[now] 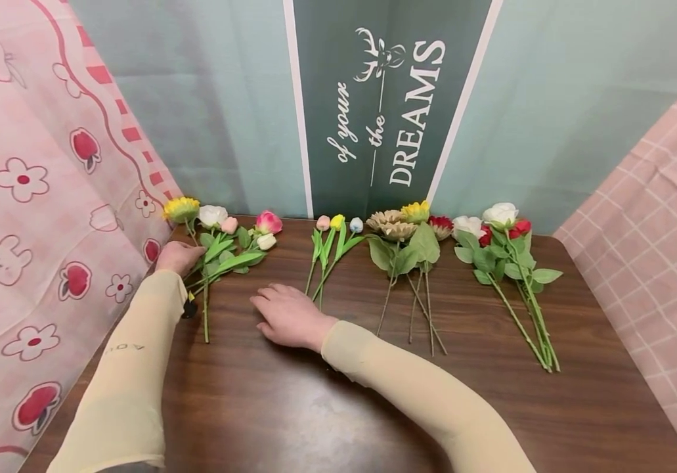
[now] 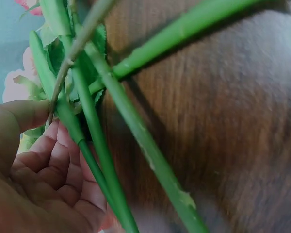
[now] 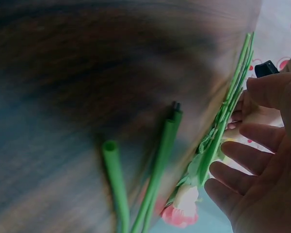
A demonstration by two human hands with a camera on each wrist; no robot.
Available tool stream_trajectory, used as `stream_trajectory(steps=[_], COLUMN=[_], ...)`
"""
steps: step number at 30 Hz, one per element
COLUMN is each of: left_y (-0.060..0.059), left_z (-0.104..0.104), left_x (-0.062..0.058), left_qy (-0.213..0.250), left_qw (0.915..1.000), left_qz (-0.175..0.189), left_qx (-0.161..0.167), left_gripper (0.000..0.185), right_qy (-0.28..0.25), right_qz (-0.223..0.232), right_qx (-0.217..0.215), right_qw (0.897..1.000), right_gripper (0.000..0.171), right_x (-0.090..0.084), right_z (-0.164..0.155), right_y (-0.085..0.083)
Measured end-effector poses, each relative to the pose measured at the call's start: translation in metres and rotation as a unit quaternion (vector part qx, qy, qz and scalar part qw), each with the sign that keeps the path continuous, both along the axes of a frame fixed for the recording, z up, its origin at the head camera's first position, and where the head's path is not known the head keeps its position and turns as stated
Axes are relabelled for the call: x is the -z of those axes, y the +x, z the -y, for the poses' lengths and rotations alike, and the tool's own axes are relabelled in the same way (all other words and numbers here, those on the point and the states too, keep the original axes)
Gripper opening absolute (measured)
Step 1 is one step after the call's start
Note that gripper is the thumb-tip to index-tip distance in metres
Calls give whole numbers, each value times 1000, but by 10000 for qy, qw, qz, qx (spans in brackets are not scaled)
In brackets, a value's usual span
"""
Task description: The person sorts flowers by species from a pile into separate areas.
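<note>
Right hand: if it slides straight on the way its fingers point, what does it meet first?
Probably the green stems of the leftmost flower bunch, which the left hand grips. The right hand points left across the bare wooden table.

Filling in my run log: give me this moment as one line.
left hand: grips stems of leftmost flower bunch | right hand: open, flat on table | three other bunches untouched
</note>
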State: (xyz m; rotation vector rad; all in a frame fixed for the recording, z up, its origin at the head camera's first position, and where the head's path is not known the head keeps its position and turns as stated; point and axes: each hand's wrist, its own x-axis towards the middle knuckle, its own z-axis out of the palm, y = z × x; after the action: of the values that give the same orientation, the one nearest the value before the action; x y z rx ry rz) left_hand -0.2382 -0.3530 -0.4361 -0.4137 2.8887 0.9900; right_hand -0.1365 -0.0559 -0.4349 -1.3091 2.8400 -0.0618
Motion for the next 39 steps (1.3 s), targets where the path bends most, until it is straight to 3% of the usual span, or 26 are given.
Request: stream_trajectory(steps=[4,8,12,19,24,27,31,36,39], left_y=[-2,-3,-1,14,37,45,57,84,97], left_z=[4,6,6,-13,-57,-96,-158,-241,-278], left_x=[2,0,-7,-30,-50,-43,-25,-18,-15], left_qy=[773,1809,2591,3724,3792,3741,3758,4022,4147], left_qw=[9959,9799,9612,9262,9232,9244,9171,8922,8757], left_qz=[317,511,355,-105,-578,-720,-878,-691,-605], left_qx=[-340,-662,-871,-577,-251,193,997,1935,2399], left_gripper=[32,27,28,25,31,42,38,27,26], right_qy=[-42,-255,-592,-1341,-2168,-2735,-3708,-4867,-5356], right_qz=[116,202,209,351,427,550,864,1585,2085], right_qx=[38,99,165,542,1011,1524,2174,2389,2425], right_qw=[9999,9994,9979,9889,9700,9481,8987,8252,7816], right_gripper=[53,51,50,50,43,36,26,28,34], right_x=[3,2,-1,-4,-3,-2,-2,-10,-16], right_z=[-3,-11,-24,-72,-117,-145,-177,-201,-209], right_y=[-2,-5,-8,-15,-16,-15,-9,0,6])
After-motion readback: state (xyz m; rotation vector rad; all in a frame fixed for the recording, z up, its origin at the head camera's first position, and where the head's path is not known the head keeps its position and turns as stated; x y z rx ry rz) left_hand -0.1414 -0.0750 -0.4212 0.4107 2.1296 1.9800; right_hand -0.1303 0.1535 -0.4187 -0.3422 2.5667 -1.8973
